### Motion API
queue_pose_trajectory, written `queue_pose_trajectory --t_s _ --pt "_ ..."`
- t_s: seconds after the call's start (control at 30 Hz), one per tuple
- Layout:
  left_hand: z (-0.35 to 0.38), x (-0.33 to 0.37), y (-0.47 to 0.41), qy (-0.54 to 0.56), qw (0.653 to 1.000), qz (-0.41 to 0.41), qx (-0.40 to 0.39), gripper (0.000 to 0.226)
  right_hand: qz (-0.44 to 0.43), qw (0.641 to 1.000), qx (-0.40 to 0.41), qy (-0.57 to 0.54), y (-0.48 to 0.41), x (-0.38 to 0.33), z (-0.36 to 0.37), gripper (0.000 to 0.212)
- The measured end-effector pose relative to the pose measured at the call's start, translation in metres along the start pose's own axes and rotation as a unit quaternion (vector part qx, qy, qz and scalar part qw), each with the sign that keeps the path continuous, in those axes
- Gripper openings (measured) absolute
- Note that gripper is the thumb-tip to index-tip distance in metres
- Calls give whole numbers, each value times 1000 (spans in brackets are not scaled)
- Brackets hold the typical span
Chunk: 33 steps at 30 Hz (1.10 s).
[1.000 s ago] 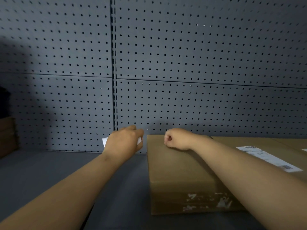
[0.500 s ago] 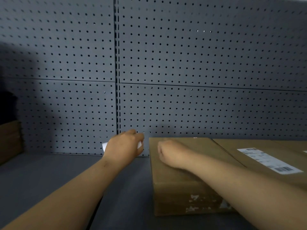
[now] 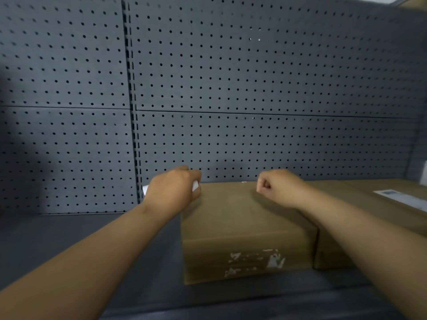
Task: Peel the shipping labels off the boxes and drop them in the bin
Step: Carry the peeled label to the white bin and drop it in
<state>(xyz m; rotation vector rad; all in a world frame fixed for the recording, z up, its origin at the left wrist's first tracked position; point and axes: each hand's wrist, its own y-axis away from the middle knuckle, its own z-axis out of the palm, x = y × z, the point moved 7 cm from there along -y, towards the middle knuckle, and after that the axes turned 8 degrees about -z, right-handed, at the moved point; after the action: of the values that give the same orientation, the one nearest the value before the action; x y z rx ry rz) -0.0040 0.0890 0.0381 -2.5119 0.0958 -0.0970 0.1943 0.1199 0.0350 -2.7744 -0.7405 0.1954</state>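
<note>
I am gripping a peeled label (image 3: 145,190) in my left hand (image 3: 172,190), fingers curled round it so that only white corners are poking out on either side of my fist, just off the far left corner of the near box (image 3: 242,227). My right hand (image 3: 276,190) is clenched on nothing that I can see, hovering over or resting on the far part of that box's top; I cannot tell which. The label is feeling like thin, light paper to my judgement, floppy and likely sticky on its back, so I am expecting it to cling to my fingers and need a shake to come free. The next label (image 3: 402,198) is lying flat on top of the second box (image 3: 360,190), which is sitting right against the near box on its right; I am judging a corner to be the place to pick at, pulling low and slow, since the white scraps (image 3: 256,262) on the near box's front face are suggesting that this paper tears. Both boxes are closed, so I am not seeing what is in them. The bin is not showing anywhere; only the grey shelf (image 3: 69,239) and the pegboard (image 3: 254,77) behind it are in sight.
</note>
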Motion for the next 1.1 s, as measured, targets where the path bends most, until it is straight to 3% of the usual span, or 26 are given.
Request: queue_pose_trajectory --t_s 0.13,0.47,0.87,1.1 --pt "-6 44 -13 21 999 25 -10 18 31 995 67 -67 8 24 -20 17" --pt "-12 211 -50 64 992 105 -6 19 74 984 146 -77 60 142 -55 16" --pt "39 460 -74 119 986 110 -32 21 127 976 166 -59 194 365 -123 15" --pt "61 567 -71 121 981 137 -58 23 152 974 164 -48 250 457 -140 19"
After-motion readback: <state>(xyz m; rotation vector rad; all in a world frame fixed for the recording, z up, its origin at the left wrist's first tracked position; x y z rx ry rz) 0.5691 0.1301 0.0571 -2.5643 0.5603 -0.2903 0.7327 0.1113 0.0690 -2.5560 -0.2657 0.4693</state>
